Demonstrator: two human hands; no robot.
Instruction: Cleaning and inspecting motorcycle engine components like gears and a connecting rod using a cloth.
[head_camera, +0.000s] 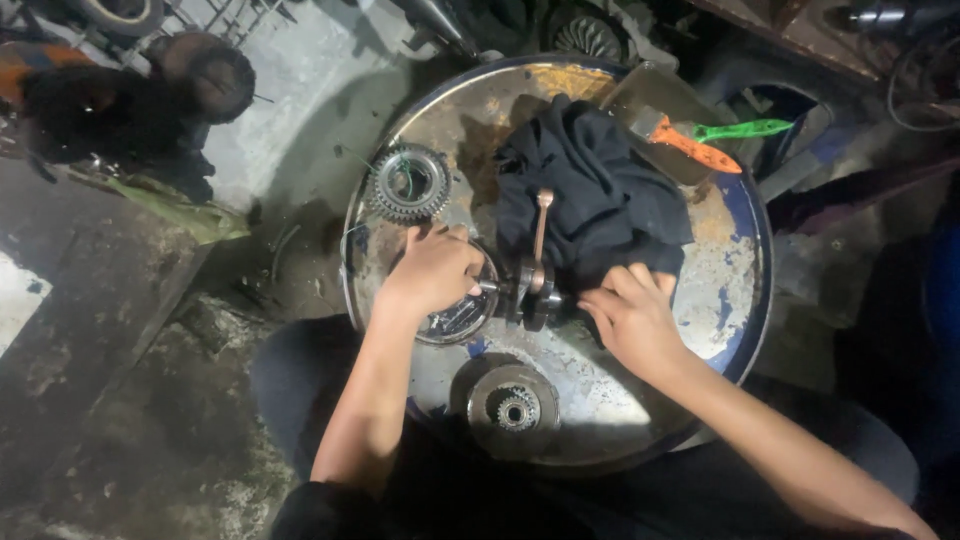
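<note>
A: Nearest the camera, what sits on the surface (640, 400)?

B: A round metal drum top, worn and patchy blue at the rim. Closest item on it is a small gear hub (516, 406), a toothed centre in a flat disc, lying free of both hands.

A: Left hand?

B: The left hand (432, 270) is laid palm-down over a round metal part (462, 316) at the left end of the crankshaft (533, 291). Fingers curled over it, grip closed on that part; how tight, I cannot tell — the fingertips are hidden.

A: Right hand?

B: The right hand (632, 312) rests just right of the crankshaft, fingers half bent and spread, tips on the edge of the black cloth (592, 195). Its grip is loose and open; I see nothing clasped in it.

A: Position of the crankshaft?

B: Middle of the surface, between the two hands. Its dark webs lie at the near edge of the cloth, and the connecting rod (541, 226) points away from the person, lying up across the cloth.

A: Farther out?

B: A large toothed gear (410, 183) left of the cloth, well apart from the hands. At the far right rim, a flat metal tray (655, 100) holding an orange-handled tool (697, 147) and a green-handled one (745, 129) — they cross near the tray's right side.
</note>
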